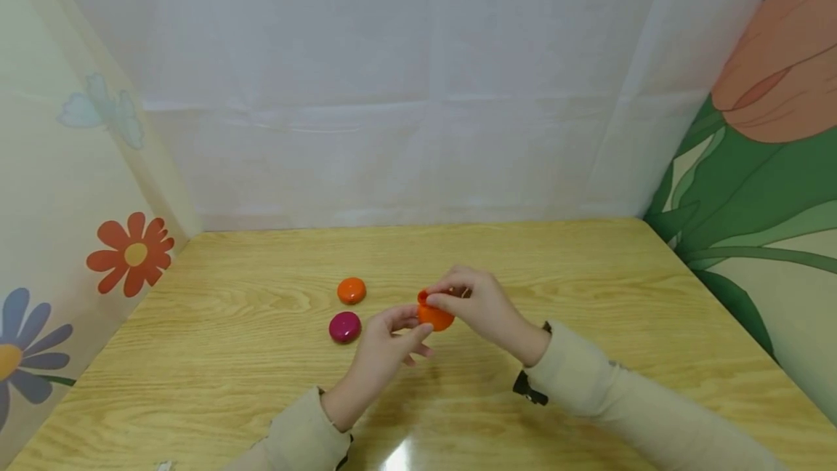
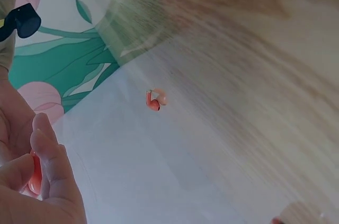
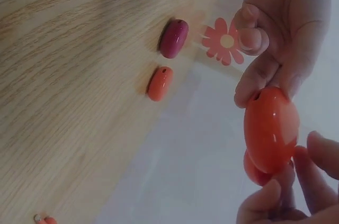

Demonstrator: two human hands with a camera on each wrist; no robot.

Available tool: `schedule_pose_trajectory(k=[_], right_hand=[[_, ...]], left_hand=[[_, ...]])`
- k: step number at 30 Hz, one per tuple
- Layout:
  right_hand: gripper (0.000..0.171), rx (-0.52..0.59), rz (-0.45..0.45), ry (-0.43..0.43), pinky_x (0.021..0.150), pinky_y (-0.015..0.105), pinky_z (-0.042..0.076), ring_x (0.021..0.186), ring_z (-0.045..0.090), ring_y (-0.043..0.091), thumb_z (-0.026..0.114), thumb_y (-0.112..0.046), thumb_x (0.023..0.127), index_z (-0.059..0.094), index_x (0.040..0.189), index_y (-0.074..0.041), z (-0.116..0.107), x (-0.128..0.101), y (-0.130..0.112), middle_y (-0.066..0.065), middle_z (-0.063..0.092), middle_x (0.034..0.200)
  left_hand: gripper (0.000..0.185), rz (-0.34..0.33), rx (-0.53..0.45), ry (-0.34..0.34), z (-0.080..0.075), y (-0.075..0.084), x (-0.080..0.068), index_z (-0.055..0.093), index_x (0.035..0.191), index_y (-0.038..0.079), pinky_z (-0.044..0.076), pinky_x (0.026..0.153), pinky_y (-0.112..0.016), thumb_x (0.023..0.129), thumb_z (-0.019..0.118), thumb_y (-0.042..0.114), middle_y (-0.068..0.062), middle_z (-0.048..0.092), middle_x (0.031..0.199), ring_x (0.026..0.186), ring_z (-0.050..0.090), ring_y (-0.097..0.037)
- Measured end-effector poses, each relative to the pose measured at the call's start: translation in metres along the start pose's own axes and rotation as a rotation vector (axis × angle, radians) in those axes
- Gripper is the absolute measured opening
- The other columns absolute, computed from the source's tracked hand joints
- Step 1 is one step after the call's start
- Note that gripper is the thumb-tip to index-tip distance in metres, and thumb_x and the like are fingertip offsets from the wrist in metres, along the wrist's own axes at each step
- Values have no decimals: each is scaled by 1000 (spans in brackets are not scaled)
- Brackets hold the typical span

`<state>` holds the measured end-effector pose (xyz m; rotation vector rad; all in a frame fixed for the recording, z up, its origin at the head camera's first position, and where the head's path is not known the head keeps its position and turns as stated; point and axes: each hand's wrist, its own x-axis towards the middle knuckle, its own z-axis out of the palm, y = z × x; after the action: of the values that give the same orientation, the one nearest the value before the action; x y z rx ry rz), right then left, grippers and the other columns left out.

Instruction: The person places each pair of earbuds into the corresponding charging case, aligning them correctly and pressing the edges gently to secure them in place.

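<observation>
My left hand [image 1: 384, 346] holds an orange earbud case [image 1: 437, 318] above the table, gripping its side between thumb and fingers. The case's small lid [image 1: 423, 298] stands raised. My right hand [image 1: 485, 305] pinches at the lid with thumb and forefinger; its fingers hide whatever is inside. From the right wrist view the case [image 3: 271, 128] looks glossy and rounded, with a small dark hole near one end. A loose orange earbud [image 2: 153, 100] lies on the table in the left wrist view; the right hand covers it in the head view.
Left of the hands, a second orange case [image 1: 352, 291] and a magenta case [image 1: 344, 327] lie closed on the wooden table [image 1: 261, 369]. A white cloth [image 1: 418, 93] hangs behind the table. Flower-printed panels [image 1: 771, 187] flank both sides.
</observation>
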<state>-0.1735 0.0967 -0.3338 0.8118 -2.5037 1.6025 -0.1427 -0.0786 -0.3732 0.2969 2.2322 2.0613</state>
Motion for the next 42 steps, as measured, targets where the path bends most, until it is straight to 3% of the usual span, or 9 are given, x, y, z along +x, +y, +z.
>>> schedule_pose_trajectory(k=[3,10,14,20,23,29,42], right_hand=[[10,-15,12,-10,60,26,51,71,54,19,70,-5,89,74,94,2,-1,0,2,7,63,87],[11,-207,-65,-19,62,26,50,71,54,14,71,0,86,74,97,1,4,0,-3,4,66,88],[10,-219,-64,1,63,24,52,73,59,15,69,2,87,73,96,2,6,0,-7,7,68,88],[8,-195,-25,111,55,25,47,70,52,17,70,0,87,71,95,2,2,3,-10,8,68,86],[9,-175,-17,147,57,27,46,70,52,17,69,1,87,71,97,2,-1,3,-9,7,67,86],[10,-186,-12,148,62,29,47,70,52,17,70,-1,88,72,97,0,-1,2,-7,7,68,89],[6,-173,-13,143,57,25,45,67,49,17,74,-1,84,71,90,0,6,0,-6,4,67,83]], left_hand=[[33,2,6,2,0,1,0,60,120,-10,51,52,-23,94,65,9,-10,68,93,69,71,-29],[35,19,17,18,2,3,-2,59,121,-11,49,51,-20,93,66,8,-12,68,94,69,71,-31],[35,28,26,35,4,3,-3,60,121,-11,47,49,-19,92,67,7,-13,68,94,69,71,-33],[34,28,33,48,5,2,-3,61,120,-11,48,49,-20,92,68,7,-15,69,95,69,70,-38],[35,15,28,53,4,1,-3,60,121,-11,48,49,-21,92,68,8,-15,68,96,69,70,-36],[35,7,4,69,3,0,-4,61,121,-9,48,50,-21,92,68,10,-14,68,97,67,71,-30],[33,34,8,73,5,1,-4,62,119,-10,48,49,-20,92,68,9,-16,68,98,68,70,-33]])
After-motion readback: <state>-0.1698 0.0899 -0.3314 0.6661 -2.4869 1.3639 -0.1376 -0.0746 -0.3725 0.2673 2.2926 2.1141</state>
